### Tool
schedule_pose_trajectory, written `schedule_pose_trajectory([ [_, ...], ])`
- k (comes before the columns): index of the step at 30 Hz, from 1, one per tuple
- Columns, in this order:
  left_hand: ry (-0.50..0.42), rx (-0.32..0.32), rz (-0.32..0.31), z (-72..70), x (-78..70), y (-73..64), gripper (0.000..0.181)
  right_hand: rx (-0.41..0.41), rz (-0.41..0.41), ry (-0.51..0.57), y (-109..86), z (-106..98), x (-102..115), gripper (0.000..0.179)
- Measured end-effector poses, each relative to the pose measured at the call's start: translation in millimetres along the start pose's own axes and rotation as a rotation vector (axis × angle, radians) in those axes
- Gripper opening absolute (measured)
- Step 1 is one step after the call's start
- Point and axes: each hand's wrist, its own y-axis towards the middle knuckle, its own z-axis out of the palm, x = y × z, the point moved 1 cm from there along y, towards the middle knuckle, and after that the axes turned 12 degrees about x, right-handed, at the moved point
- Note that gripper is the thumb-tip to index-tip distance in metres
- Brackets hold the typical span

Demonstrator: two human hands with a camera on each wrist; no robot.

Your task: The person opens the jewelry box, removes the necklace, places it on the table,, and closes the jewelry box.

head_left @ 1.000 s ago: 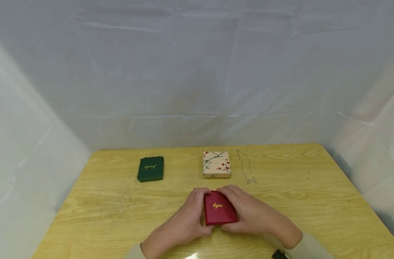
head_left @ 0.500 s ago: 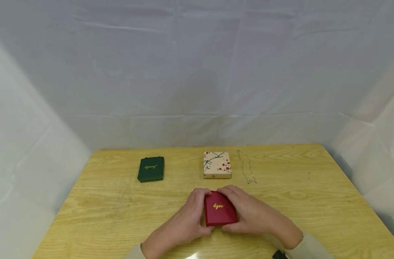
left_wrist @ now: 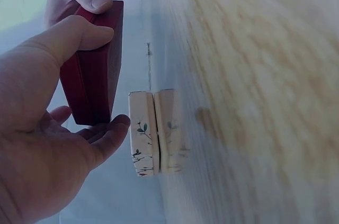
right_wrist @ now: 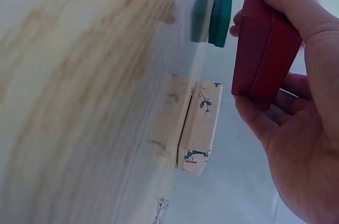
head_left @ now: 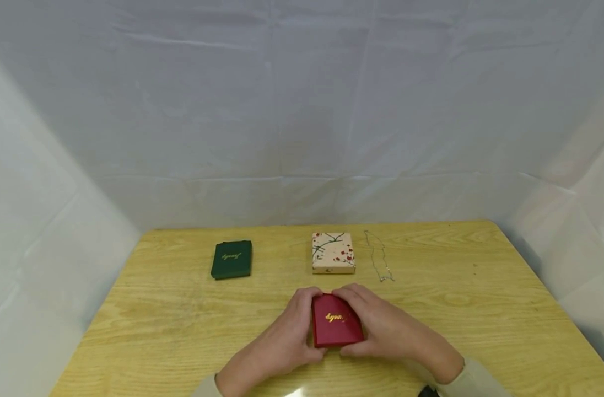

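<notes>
A red jewelry box (head_left: 335,325) with gold lettering is held between both hands above the table's near part; its lid looks closed. My left hand (head_left: 294,328) grips its left side, thumb on the near edge and fingers at the far edge. On the other side my right hand (head_left: 381,325) grips it the same way. Both wrist views show the red box (left_wrist: 98,70) (right_wrist: 267,38) raised off the tabletop, with thumbs and fingers curled round its edges. The box's underside is hidden in the head view.
Farther back on the wooden table (head_left: 173,320) lie a green jewelry box (head_left: 231,259) at left and a cream floral box (head_left: 333,253) in the middle. A thin silver necklace (head_left: 383,264) is spread out to the right of the floral box. White sheeting (head_left: 302,110) surrounds the table.
The red box tips very slightly between the hands. Otherwise the hands and the things on the table stay where they were.
</notes>
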Motion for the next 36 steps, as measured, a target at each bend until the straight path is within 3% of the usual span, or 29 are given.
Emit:
schedule_pose_trajectory([
  [19, -0.016, 0.024, -0.01, -3.7, 0.1, -1.1, 0.099, -0.043, -0.013, -0.033, -0.9, 1.8, 0.5, 0.097],
  [27, -0.003, 0.014, 0.012, -3.1, 1.5, -1.0, 0.099, -0.023, -0.002, -0.009, -1.2, -1.0, 1.9, 0.097],
  [36, -0.013, 0.029, -0.017, -3.2, 0.0, -0.5, 0.099, -0.005, 0.012, 0.013, -1.5, -2.5, 1.8, 0.097],
])
